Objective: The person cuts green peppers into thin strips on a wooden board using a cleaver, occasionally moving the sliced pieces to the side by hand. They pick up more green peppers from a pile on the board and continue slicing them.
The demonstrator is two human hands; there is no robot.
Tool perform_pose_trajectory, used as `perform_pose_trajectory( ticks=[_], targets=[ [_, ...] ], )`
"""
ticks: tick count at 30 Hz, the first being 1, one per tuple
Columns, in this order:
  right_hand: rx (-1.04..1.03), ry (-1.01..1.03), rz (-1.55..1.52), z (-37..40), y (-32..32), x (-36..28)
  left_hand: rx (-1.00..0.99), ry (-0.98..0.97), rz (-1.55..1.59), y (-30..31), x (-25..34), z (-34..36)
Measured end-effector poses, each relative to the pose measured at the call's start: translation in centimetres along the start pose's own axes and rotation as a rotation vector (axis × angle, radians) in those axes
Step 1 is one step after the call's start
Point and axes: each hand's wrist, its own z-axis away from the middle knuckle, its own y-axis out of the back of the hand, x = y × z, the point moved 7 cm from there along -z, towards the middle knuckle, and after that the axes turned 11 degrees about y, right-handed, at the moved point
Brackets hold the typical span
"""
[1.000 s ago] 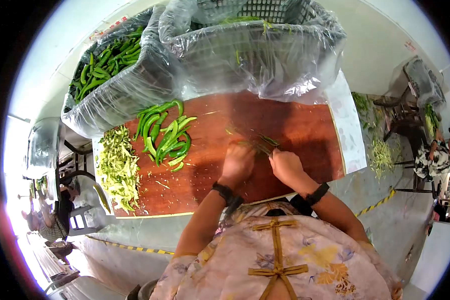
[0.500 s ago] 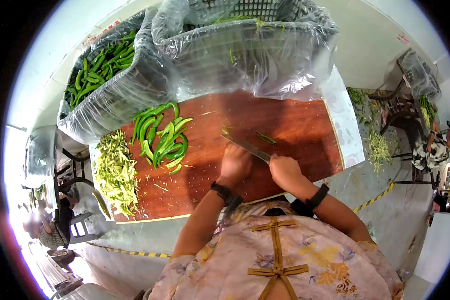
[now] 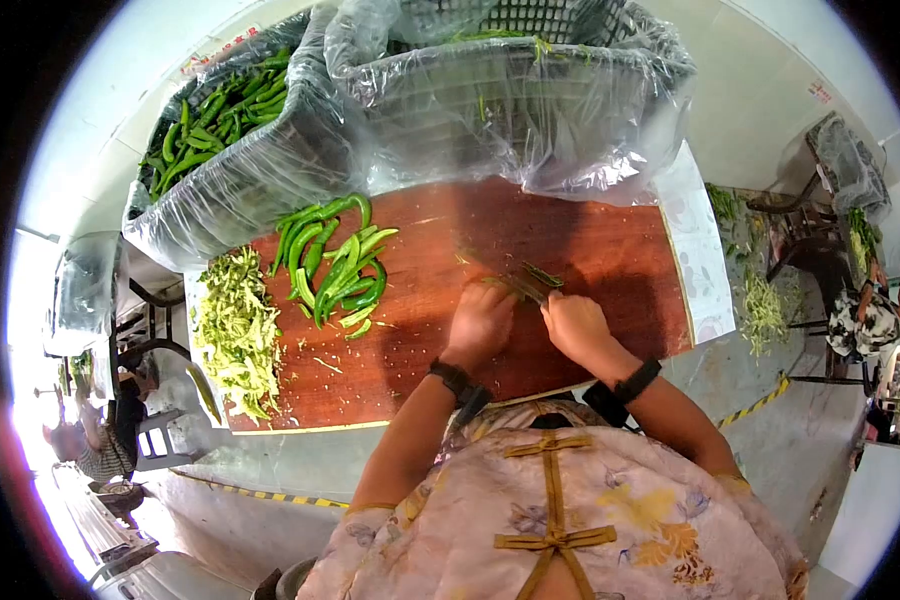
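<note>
My right hand (image 3: 578, 328) is closed around the handle of a knife (image 3: 526, 289), whose blade reaches left towards my other hand. My left hand (image 3: 482, 318) is closed low on the red-brown board (image 3: 600, 240), its fingertips beside the blade; whatever is in its fingers is hidden. Just beyond the knife lies a dark green strip of pepper (image 3: 542, 274). Whole and split green peppers (image 3: 340, 270) are piled to the left of my hands. Further left, a heap of pale green pepper scraps (image 3: 238, 340) covers the board's end.
A plastic-lined crate of green peppers (image 3: 220, 115) stands behind the board at left. Beside it is another lined crate (image 3: 510, 110) with some green bits. Green scraps (image 3: 763, 305) lie on the floor at right. People (image 3: 860, 320) are at both far sides.
The knife's blade has turned and is now seen more edge-on, closer to the pepper strip. My left hand has shifted slightly right. The whole view has moved a little.
</note>
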Motion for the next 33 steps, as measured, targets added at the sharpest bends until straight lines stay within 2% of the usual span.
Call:
perform_pose_trajectory(
  ticks=[3, 12, 16, 18, 21, 24, 28, 31, 33],
  targets=[
    [-0.057, -0.035, -0.034, 2.0, -0.2, -0.4, -0.067, 0.004, -0.007, -0.2, 0.0, 0.0],
    [-0.075, -0.035, -0.026, 2.8, -0.1, -0.3, -0.028, -0.026, -0.01, 0.0, 0.2, -0.1],
    [-0.106, -0.025, -0.049, 0.9, -1.1, -0.7, -0.009, -0.016, -0.03, -0.3, -0.1, 0.0],
    [-0.035, 0.024, -0.058, -1.0, -1.5, -1.2, -0.01, 0.0, -0.046, -0.5, -0.3, 0.3],
    [-0.002, 0.011, -0.034, -3.6, -2.5, -1.1, -0.091, 0.019, -0.02, -0.8, -0.7, 0.4],
    [-0.007, 0.028, -0.029, -4.8, -2.3, -0.6, -0.019, -0.018, 0.015, -0.3, -0.4, 0.1],
    [-0.038, -0.005, -0.002, -3.7, -2.2, 0.6, 0.015, -0.021, 0.012, -0.5, -0.6, 0.2],
    [0.025, -0.001, -0.015, -1.3, -1.0, 0.2, 0.019, -0.003, 0.028, -0.4, -0.6, 0.2],
    [-0.021, -0.026, -0.039, 0.4, 0.3, -0.5, 0.034, -0.01, 0.044, -0.2, -0.3, 0.1]
  ],
)
